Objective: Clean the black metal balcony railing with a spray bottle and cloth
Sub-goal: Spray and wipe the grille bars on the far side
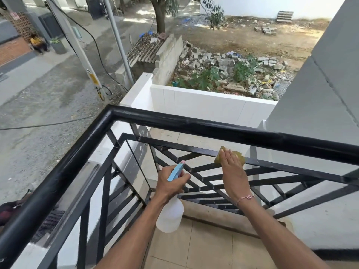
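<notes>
two hands: left hand (171, 182), right hand (234, 171). one spray bottle (171, 212). one yellow cloth (240, 157). one black railing (194, 126). one wrist bracelet (245, 198). two poles: leaning pole (77, 49), grey pole (118, 38). one tree trunk (160, 15). one seated person (37, 43).

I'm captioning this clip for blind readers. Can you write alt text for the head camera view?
A person's right hand presses a yellow cloth flat against an inner bar of a black balcony railing, while the left hand grips a spray bottle with a blue trigger. Below lie a street and a rubble-strewn lot.
</notes>
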### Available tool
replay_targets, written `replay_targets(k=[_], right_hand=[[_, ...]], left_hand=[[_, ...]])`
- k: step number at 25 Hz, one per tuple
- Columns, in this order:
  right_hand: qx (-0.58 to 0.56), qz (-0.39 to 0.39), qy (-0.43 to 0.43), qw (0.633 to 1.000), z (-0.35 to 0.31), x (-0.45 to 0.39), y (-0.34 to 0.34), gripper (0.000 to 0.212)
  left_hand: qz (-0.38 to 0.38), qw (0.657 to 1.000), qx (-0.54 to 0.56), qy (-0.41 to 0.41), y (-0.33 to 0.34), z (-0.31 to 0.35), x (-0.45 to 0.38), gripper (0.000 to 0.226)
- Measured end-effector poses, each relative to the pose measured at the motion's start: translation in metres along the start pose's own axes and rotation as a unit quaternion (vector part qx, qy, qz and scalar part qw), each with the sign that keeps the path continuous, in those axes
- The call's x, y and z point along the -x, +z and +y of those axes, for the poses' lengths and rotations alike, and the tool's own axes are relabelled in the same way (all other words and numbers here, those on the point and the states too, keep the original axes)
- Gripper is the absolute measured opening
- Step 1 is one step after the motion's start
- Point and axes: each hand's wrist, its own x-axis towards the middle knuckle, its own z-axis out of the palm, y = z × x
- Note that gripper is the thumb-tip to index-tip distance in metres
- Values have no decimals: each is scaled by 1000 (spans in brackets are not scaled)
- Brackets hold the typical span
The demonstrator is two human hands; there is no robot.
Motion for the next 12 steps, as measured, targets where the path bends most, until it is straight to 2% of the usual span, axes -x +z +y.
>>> replay_targets(k=[7, 12], right_hand=[[-9, 2, 50, 999, 79, 26, -16, 87], [-24, 20, 52, 998, 124, 54, -22, 88]], left_hand=[[-25, 999, -32, 15, 55, 16, 6, 22], [-73, 997, -16, 16, 96, 38, 18, 13]])
